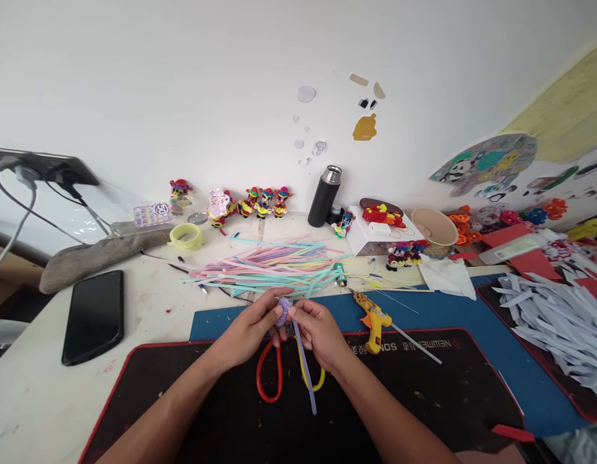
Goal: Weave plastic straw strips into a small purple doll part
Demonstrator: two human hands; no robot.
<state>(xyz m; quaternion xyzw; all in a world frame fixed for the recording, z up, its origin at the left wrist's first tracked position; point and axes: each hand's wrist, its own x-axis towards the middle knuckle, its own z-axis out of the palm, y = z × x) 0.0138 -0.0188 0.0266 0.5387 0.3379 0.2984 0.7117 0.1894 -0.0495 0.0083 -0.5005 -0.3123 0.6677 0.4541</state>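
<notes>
Though straight, lilac strip [304,364] lengthwise nearward, slightly aslant rightward.

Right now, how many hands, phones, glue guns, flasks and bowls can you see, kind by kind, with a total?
Hands: 2 (left hand, right hand)
Phone: 1
Glue gun: 1
Flask: 1
Bowl: 1
Total: 6

A phone [93,316] lies at the frame's left, below a power strip [87,170]. A black flask [322,201] stands above centre; a beige bowl [434,227] sits farther right.
</notes>
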